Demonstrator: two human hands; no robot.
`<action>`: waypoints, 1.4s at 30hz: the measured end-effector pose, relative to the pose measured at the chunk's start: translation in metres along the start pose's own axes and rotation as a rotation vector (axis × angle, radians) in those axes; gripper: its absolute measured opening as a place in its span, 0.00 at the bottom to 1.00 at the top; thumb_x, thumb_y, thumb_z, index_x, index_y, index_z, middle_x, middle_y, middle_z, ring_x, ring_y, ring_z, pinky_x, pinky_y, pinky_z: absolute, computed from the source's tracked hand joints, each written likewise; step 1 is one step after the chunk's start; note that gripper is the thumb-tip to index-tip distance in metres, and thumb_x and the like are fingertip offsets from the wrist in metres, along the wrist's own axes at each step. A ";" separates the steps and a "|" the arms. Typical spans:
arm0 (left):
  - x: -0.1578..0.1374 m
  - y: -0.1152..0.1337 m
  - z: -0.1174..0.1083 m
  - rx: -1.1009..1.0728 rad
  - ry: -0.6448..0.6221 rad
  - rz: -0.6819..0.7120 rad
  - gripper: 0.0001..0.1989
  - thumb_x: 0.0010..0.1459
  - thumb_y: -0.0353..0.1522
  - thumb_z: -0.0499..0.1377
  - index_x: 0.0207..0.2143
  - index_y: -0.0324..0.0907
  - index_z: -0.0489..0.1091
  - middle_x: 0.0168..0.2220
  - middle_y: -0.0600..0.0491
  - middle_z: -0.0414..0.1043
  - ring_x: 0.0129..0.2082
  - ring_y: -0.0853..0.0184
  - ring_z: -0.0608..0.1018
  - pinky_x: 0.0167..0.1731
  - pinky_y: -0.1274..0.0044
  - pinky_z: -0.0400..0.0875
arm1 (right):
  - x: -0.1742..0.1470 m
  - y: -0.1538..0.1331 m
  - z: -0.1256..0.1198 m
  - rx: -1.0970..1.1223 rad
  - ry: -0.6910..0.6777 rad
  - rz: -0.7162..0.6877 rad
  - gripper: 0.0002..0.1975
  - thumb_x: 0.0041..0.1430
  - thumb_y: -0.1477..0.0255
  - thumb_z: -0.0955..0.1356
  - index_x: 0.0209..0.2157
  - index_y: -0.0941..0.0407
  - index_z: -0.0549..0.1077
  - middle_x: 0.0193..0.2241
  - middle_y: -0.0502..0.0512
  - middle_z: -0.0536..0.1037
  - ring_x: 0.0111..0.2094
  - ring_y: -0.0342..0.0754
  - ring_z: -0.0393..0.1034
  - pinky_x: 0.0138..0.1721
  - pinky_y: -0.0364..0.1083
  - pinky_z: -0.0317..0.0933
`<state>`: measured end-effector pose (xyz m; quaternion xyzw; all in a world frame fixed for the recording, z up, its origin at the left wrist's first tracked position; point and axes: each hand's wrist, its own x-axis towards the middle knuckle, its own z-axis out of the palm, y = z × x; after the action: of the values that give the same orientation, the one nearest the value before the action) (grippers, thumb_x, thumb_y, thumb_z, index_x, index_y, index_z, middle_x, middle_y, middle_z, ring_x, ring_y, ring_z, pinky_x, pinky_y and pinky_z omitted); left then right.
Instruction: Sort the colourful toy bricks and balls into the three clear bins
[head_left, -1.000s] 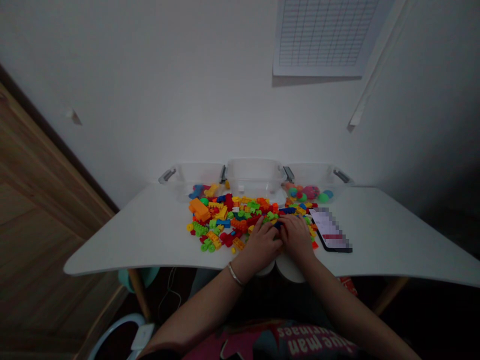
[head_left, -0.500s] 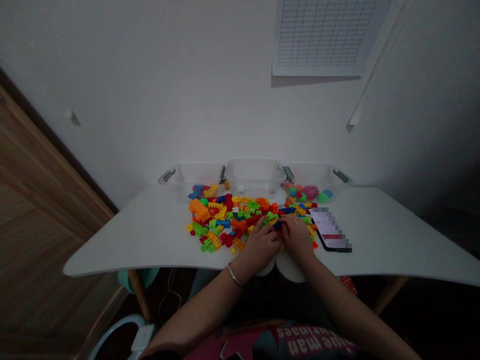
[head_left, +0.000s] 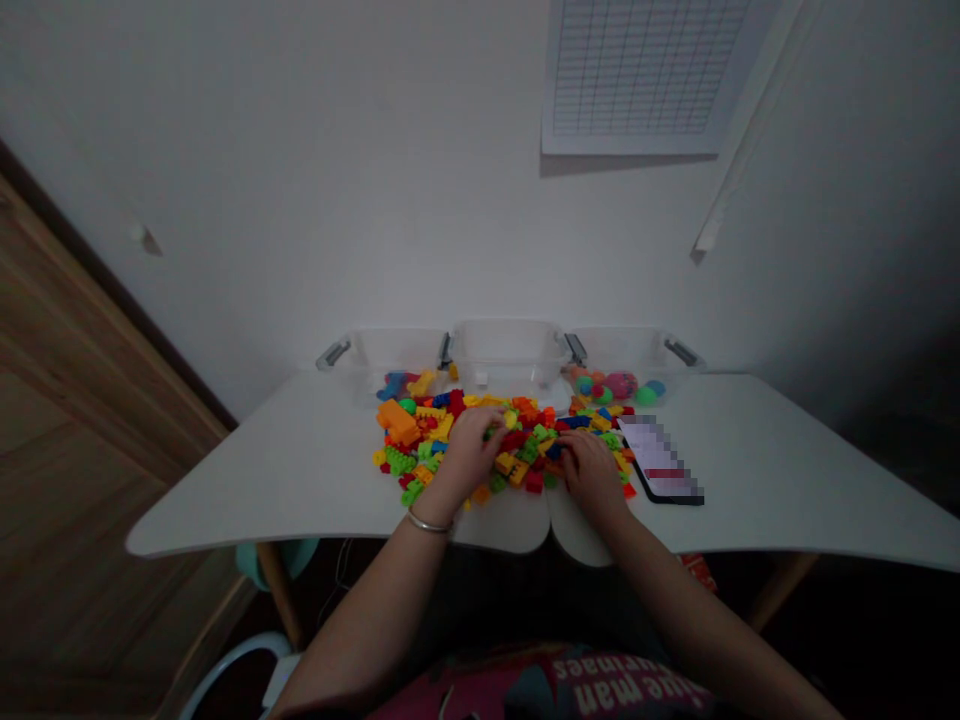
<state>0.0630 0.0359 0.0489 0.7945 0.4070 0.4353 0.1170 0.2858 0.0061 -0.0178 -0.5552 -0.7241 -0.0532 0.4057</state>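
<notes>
A pile of colourful plastic toy bricks (head_left: pixel 517 440) lies across the middle of the white table. Over its left-centre part, my left hand (head_left: pixel 469 450) has its thumb and fingers curled round a small yellow piece (head_left: pixel 511 419); its exact shape is too small to tell. My right hand (head_left: pixel 594 472) is at the pile's right front, fingers bent and closed at a dark blue brick (head_left: pixel 554 451). Part of that brick is hidden by the fingertips.
Three clear plastic bins stand against the wall: the left bin (head_left: pixel 397 345) holds toy pieces, the middle bin (head_left: pixel 510 340) a small white item, the right bin (head_left: pixel 622 345) coloured balls. A phone (head_left: pixel 654 455) lies right of the pile. The table (head_left: pixel 247 470) has a curved front edge.
My left hand has moved left and away from me, off the right hand's side, and a yellow piece now shows at its fingertips. My right hand has stayed almost still.
</notes>
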 end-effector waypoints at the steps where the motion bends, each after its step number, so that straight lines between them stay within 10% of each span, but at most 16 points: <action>1: 0.005 -0.007 -0.006 -0.010 0.070 -0.049 0.03 0.60 0.30 0.55 0.35 0.43 0.68 0.44 0.48 0.75 0.47 0.61 0.75 0.51 0.64 0.68 | 0.000 0.000 0.000 0.000 -0.001 0.000 0.11 0.61 0.74 0.61 0.40 0.56 0.73 0.42 0.59 0.77 0.46 0.55 0.68 0.52 0.56 0.61; 11: 0.058 -0.074 -0.076 -0.037 0.567 -0.215 0.24 0.53 0.30 0.59 0.54 0.44 0.61 0.49 0.47 0.69 0.42 0.66 0.75 0.43 0.72 0.73 | 0.000 0.002 0.001 0.014 0.001 0.000 0.10 0.61 0.74 0.61 0.41 0.55 0.73 0.44 0.59 0.77 0.48 0.54 0.68 0.53 0.56 0.60; 27: 0.069 -0.104 -0.089 0.451 0.316 -0.299 0.17 0.57 0.28 0.51 0.49 0.40 0.66 0.49 0.44 0.71 0.52 0.56 0.71 0.55 0.63 0.63 | 0.000 0.001 0.001 0.009 0.012 0.018 0.12 0.58 0.73 0.62 0.44 0.55 0.72 0.42 0.60 0.76 0.47 0.56 0.68 0.51 0.57 0.61; 42: 0.065 -0.088 -0.096 0.420 0.200 -0.302 0.14 0.57 0.31 0.53 0.45 0.40 0.70 0.53 0.44 0.71 0.56 0.57 0.70 0.63 0.59 0.52 | 0.000 0.002 0.002 0.007 -0.003 0.015 0.12 0.58 0.74 0.62 0.44 0.56 0.72 0.43 0.60 0.77 0.47 0.56 0.68 0.51 0.57 0.61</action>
<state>-0.0418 0.1252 0.0970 0.6847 0.6115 0.3956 -0.0275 0.2870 0.0082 -0.0194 -0.5594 -0.7207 -0.0467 0.4068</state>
